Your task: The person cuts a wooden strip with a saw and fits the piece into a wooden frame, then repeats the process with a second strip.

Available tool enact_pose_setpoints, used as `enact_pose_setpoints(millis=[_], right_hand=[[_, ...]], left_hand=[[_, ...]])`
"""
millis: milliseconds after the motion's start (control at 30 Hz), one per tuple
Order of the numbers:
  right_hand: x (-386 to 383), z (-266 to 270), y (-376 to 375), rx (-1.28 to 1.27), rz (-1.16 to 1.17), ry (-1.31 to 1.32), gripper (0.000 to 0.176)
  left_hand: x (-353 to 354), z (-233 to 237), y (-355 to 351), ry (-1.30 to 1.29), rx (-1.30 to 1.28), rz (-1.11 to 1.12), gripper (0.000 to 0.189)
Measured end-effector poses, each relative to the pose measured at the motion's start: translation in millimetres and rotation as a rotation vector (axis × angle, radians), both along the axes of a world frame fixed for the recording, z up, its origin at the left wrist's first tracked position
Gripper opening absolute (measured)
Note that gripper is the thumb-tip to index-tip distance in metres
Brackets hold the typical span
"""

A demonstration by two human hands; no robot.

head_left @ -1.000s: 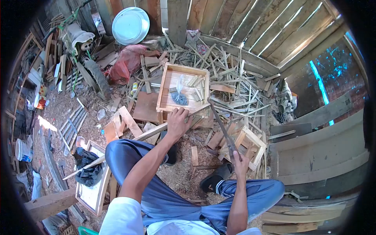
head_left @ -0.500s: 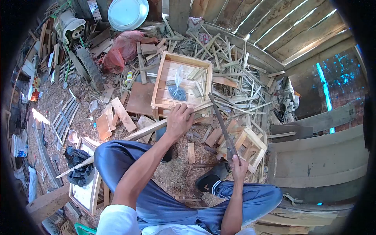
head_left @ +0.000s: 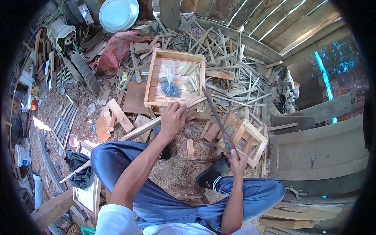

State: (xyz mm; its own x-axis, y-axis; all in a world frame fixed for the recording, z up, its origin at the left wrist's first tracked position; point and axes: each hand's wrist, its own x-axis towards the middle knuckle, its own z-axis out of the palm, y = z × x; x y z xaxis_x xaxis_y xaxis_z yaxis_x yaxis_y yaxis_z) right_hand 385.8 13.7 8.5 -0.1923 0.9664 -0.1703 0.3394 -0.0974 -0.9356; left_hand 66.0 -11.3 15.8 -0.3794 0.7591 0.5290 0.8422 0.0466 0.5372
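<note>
My left hand (head_left: pixel 172 120) is closed around a long wooden strip (head_left: pixel 145 128) that slants up to the right from over my left knee. My right hand (head_left: pixel 237 161) grips the handle of a long, narrow, dark-bladed tool (head_left: pixel 219 122), held out from near my right knee. Its blade crosses the strip's far end, just right of my left hand. Beyond that hand stands a shallow wooden box (head_left: pixel 148 88) holding a knotted plastic bag (head_left: pixel 170 89) of small dark pieces and several short wood offcuts (head_left: pixel 190 83).
A small wooden frame (head_left: pixel 255 135) lies right of the blade. Thin wood strips (head_left: pixel 239 88) are heaped along the plank wall. Loose boards (head_left: pixel 120 115) lie on the shaving-covered floor at left. A black plastic bag (head_left: pixel 80 176) rests on a white panel with a wooden frame (head_left: pixel 84 197).
The view has shifted a little, so the box and strip sit further left and slightly higher. Both hands keep their grips, and the blade stays across the strip's end.
</note>
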Motion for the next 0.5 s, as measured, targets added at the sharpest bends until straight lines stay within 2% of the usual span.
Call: enact_pose_setpoints(millis=[500], right_hand=[[0.8, -1.2, 1.0, -0.009, 0.015, -0.004, 0.046]], left_hand=[[0.2, -4.2, 3.6, 0.011, -0.007, 0.028, 0.013]])
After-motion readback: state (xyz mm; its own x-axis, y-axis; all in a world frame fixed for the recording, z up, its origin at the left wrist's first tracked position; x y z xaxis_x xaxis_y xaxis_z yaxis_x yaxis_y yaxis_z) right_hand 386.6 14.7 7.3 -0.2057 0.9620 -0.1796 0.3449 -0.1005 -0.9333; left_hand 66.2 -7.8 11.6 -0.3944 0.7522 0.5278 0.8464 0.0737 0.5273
